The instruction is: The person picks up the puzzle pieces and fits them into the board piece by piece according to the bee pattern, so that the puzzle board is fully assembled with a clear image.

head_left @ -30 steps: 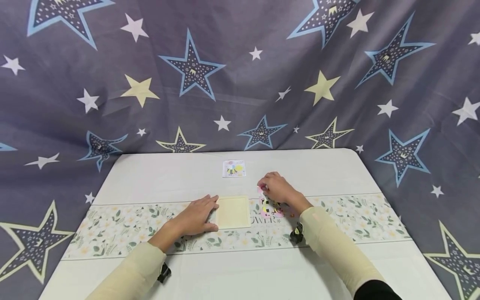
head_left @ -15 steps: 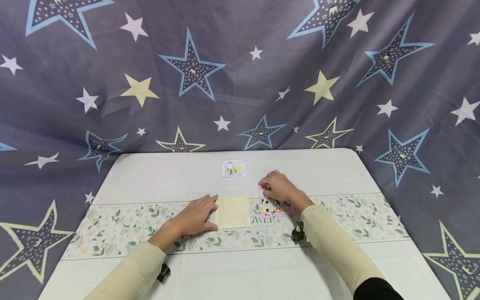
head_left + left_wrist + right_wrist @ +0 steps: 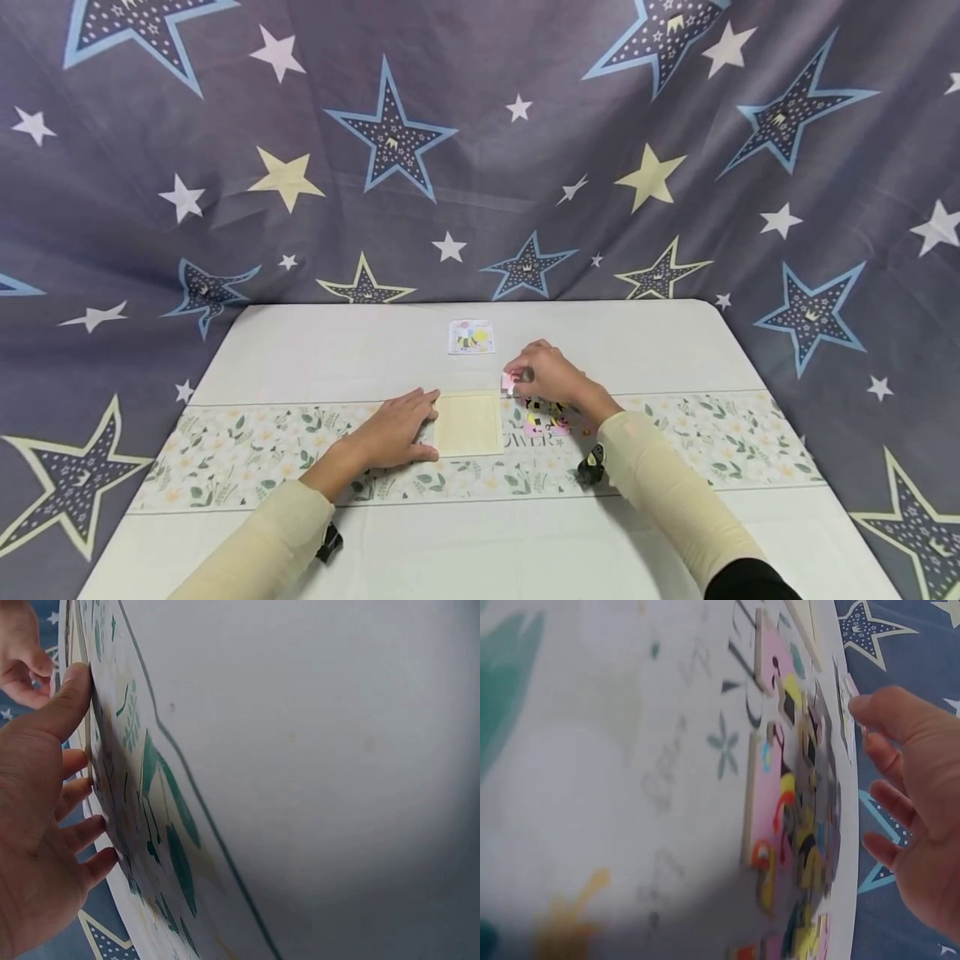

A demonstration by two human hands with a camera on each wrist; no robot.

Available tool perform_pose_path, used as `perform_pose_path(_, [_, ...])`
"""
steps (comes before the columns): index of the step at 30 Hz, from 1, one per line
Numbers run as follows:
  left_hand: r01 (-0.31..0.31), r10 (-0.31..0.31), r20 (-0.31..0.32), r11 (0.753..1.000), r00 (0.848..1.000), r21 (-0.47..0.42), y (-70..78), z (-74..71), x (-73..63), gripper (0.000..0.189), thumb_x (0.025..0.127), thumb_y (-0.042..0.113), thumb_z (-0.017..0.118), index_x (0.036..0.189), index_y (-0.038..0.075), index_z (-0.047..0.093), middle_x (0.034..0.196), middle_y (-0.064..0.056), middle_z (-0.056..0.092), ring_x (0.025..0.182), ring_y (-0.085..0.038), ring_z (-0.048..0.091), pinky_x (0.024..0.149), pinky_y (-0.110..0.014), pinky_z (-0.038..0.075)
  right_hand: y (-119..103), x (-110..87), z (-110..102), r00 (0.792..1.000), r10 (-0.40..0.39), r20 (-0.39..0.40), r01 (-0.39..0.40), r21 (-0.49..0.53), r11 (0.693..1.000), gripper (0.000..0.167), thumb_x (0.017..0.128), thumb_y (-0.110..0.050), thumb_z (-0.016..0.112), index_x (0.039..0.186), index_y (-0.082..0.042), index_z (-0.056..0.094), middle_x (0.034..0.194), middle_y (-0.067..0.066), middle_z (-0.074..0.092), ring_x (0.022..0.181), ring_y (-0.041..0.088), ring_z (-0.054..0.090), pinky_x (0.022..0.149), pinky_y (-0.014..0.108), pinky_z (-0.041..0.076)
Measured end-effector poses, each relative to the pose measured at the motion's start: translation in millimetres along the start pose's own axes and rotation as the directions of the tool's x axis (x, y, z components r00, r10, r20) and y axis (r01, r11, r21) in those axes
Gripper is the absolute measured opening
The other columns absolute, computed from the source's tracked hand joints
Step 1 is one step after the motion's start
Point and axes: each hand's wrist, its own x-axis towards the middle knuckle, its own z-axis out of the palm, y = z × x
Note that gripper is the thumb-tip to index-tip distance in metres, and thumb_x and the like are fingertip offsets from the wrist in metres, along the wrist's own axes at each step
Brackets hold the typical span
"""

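Note:
My left hand (image 3: 397, 429) lies with fingers extended against the left edge of a shallow, pale wooden puzzle tray (image 3: 468, 425). In the left wrist view, the left thumb (image 3: 67, 701) touches the tray's edge. My right hand (image 3: 551, 375) pinches a pink jigsaw puzzle piece (image 3: 508, 383) between thumb and fingertips, just past the tray's upper right corner. Below that hand lie several loose puzzle pieces (image 3: 546, 417) in pink, yellow and black, partly hidden by it. Seen from the right wrist, these pieces (image 3: 769, 802) sit close together on the cloth.
A small picture card with a bee (image 3: 471, 337) lies farther back on the white table (image 3: 337, 350). A flowered band (image 3: 247, 450) crosses the tablecloth under both hands. Behind the table hangs a dark curtain with stars (image 3: 465, 167).
My right hand has shifted slightly left toward the tray, lifting the pink puzzle piece away from the other pieces. My left hand stays at the tray's edge.

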Motion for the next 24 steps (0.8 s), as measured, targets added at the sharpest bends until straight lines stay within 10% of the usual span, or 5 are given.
perform_pose_path(24, [0.002,-0.002,-0.010,0.999,1.000,-0.038,-3.1,0.8,4.0,0.070,0.085,0.053,0.077,0.134,0.006,0.061,0.163,-0.015,0.037,0.152,-0.041,0.032,0.121,-0.062,0.030,-36.2,26.6,26.0,0.984,-0.174,0.047,0.168,0.119,0.979,0.030,0.085,-0.023,0.079,0.115,-0.019,0.079,0.099,-0.006,0.073,0.106,0.016,0.059,0.103,0.039,0.046])
